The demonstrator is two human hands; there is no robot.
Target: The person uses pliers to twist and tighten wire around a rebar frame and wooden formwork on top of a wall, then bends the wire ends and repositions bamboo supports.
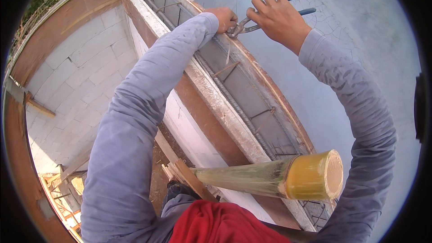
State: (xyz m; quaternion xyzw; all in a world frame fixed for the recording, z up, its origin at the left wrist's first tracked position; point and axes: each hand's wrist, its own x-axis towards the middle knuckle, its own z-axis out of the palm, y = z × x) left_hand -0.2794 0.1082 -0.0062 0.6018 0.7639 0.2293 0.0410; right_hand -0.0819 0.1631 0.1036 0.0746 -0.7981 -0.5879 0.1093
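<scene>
At the top edge of the formwork, my right hand [281, 20] is around a pair of pincers [249, 27], its dark blue handles sticking out past my fingers to the right. The steel jaws rest at the outer form board [265, 78]. My left hand [223, 19] is closed right beside the jaws; what its fingers pinch, if anything, is hidden. Below both hands runs a cage of steel reinforcing bars [227, 92] in the trough between the boards. A thin strip, perhaps wire, hangs down just under the jaws.
A thick bamboo pole [243, 180] with a yellow cut end juts across the formwork at lower right. The inner form board [220, 112] runs diagonally past my left arm. A white block wall [85, 67] stands lower left. A grey-blue surface [360, 13] spreads beyond the outer board.
</scene>
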